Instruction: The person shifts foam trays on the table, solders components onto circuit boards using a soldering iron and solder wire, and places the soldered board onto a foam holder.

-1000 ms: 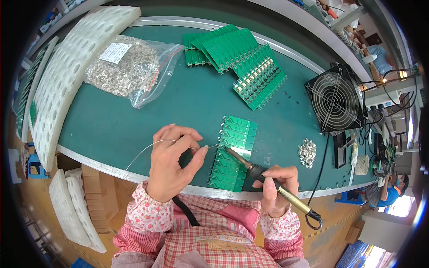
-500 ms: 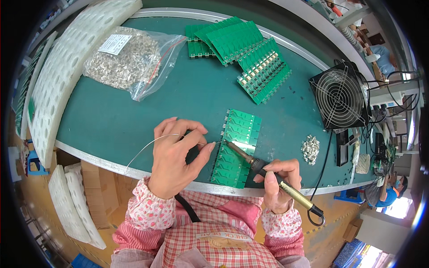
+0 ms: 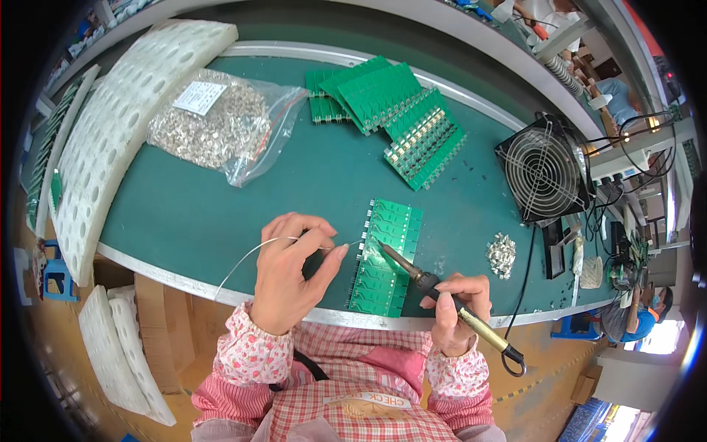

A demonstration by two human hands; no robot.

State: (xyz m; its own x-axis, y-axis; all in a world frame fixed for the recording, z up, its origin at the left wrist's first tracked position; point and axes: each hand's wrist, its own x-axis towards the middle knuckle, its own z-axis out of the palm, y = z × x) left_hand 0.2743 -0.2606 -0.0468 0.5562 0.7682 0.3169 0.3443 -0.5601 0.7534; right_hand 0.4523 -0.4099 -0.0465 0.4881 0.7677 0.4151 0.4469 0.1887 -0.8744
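My left hand [image 3: 291, 272] pinches a thin length of solder wire [image 3: 250, 253] between thumb and forefinger. The wire's free end reaches the pin edge of a green circuit board panel [image 3: 383, 283], which lies on the green mat near the table's front edge. In my right hand [image 3: 458, 306] is a soldering iron [image 3: 421, 278], gripped by its dark and brass-coloured handle. Its tip points up and left over the panel, close to the row of pins. Whether the tip touches a pin is too small to tell.
Behind the panel lie stacked green circuit boards [image 3: 383, 92]. A clear bag of small metal parts [image 3: 210, 125] sits at the back left, beside a white perforated foam sheet [image 3: 110, 132]. On the right are a pile of small metal parts [image 3: 501, 255] and a black fan [image 3: 543, 171].
The whole view has shifted, so the table things sit lower. The iron's tip has moved slightly away from the pin edge, further over the panel. Both hands keep their holds.
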